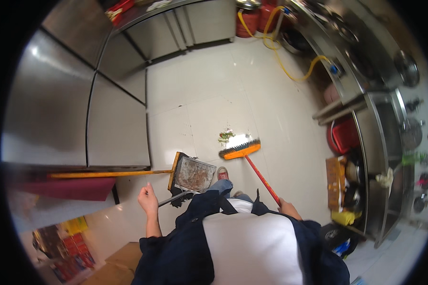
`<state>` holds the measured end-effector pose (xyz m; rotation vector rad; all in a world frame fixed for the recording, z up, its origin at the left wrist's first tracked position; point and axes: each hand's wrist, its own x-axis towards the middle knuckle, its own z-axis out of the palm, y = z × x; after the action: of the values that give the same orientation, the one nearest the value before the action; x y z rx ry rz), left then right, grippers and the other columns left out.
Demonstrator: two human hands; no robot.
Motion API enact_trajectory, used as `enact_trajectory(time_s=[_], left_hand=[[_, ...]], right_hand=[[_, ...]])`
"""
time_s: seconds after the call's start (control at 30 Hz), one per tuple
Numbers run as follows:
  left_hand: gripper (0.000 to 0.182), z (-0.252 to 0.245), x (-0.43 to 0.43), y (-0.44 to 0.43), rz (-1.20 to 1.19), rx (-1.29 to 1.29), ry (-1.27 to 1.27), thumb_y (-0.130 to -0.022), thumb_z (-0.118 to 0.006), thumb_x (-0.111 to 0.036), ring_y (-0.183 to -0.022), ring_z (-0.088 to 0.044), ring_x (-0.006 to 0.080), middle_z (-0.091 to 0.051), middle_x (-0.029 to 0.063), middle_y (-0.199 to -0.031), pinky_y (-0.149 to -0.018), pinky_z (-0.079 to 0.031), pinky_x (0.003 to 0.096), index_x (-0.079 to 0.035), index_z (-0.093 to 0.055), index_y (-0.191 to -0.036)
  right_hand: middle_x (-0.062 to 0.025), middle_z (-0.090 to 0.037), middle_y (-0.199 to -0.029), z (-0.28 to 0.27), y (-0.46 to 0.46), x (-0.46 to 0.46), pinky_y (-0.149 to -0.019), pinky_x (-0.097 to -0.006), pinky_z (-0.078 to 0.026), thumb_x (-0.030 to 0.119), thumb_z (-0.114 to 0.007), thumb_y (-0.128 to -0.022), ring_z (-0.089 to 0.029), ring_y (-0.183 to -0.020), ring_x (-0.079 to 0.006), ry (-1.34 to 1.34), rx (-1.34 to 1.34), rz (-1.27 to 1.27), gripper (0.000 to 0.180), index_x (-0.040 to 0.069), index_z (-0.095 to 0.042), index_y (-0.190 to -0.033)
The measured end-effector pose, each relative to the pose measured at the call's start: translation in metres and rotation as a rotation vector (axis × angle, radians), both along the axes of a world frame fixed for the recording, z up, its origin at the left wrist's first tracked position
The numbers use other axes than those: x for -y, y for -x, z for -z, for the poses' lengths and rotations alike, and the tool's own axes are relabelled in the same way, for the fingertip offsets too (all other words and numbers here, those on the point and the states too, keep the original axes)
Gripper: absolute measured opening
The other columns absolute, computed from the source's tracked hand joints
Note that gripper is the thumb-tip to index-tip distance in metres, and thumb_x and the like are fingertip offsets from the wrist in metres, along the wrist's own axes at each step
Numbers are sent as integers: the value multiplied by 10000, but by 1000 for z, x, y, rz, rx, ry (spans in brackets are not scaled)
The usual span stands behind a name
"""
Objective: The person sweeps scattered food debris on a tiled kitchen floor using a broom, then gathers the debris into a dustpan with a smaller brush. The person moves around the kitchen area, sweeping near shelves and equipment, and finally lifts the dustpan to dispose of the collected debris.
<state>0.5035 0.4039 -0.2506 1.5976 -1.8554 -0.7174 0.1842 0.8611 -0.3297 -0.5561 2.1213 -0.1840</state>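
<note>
My right hand (pixel 289 209) is closed around the red handle of a broom (pixel 241 151). Its orange head, with dark bristles, rests on the tiled floor, bristles facing away from me. Just beyond the bristles lies a small heap of green and red food scraps (pixel 225 136). At the left, my left hand (pixel 148 199) is curled at the upper end of a grey pole that runs down to a metal dustpan (pixel 195 174), stained brown inside. Beside the dustpan stands a second broom head (pixel 174 171), orange-yellow, its long handle stretching left. Black strands show under the pole.
Steel cabinets (pixel 117 128) stand along the left. Red gas cylinders (pixel 248 23) with a yellow hose (pixel 287 73) stand at the back right. Steel shelving with a red basin (pixel 344 135) lines the right. Cardboard boxes (pixel 119 262) sit behind me on the left.
</note>
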Motion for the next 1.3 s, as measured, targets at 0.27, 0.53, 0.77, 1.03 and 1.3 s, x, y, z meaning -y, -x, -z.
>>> enact_trajectory(time_s=[0.27, 0.53, 0.77, 1.03, 1.3], left_hand=[[420, 4, 38, 41, 37, -7, 9, -942, -595, -214, -535, -339, 105, -385, 24, -530, -495, -315, 308, 5, -449, -615], [450, -9, 83, 76, -135, 5, -51, -971, -556, -220, -562, -297, 77, -322, -28, -552, -498, -278, 288, -35, -387, -597], [445, -34, 119, 120, -245, -246, -164, -989, -540, -292, -459, -295, 27, -355, -64, -521, -419, -240, 216, -140, -346, -620], [448, -15, 169, 143, -194, -181, -183, -988, -544, -276, -495, -313, 45, -365, -49, -534, -449, -262, 244, -87, -389, -612], [307, 57, 248, 171, 234, 38, 6, -904, -640, -237, -484, -466, 210, -492, 101, -547, -494, -380, 345, -10, -572, -709]], right_hand=[[-294, -644, -942, -2, 109, 90, -791, -531, -502, 129, -572, -844, -623, -872, -472, 95, -153, -140, 601, 111, -365, -1408], [-269, -660, -960, 56, 266, 315, -621, -480, -553, 169, -501, -909, -671, -806, -400, 1, -37, 82, 536, 140, -351, -1423], [-307, -620, -1057, 114, 294, 433, -779, -489, -516, 173, -364, -947, -629, -934, -435, -13, -12, 99, 450, 11, -348, -1367], [-323, -600, -1098, 81, 172, 298, -891, -535, -459, 140, -337, -929, -600, -1017, -454, -195, 75, -147, 561, 43, -204, -1465], [-334, -627, -962, 1, 72, 260, -815, -537, -485, 195, -466, -920, -618, -910, -475, -290, 100, -49, 607, 56, -237, -1465]])
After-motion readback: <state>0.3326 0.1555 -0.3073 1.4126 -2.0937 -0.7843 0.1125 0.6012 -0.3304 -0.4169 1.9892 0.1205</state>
